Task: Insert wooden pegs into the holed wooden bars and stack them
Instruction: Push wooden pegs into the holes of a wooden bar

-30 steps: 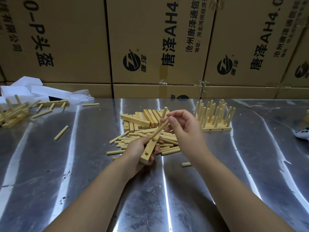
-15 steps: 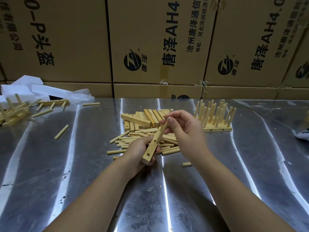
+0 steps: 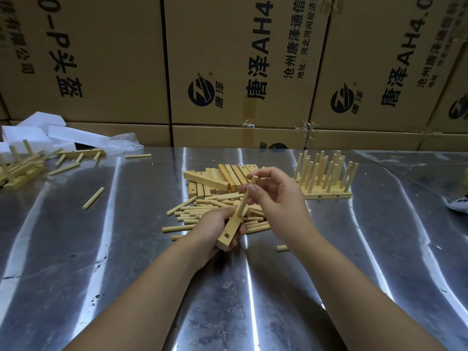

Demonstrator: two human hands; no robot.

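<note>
The pale round wooden peg [image 3: 243, 202], pinched by the right hand [image 3: 276, 198], now stands steeper against the pale holed wooden bar [image 3: 230, 230] gripped by the left hand [image 3: 214, 225], so insertion appears under way.

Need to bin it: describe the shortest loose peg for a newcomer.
On the shiny steel table, find the pile of pale round wooden pegs. Nearer the person, beside the right forearm, a pale wooden stub lies alone, far shorter than any other peg.
</note>
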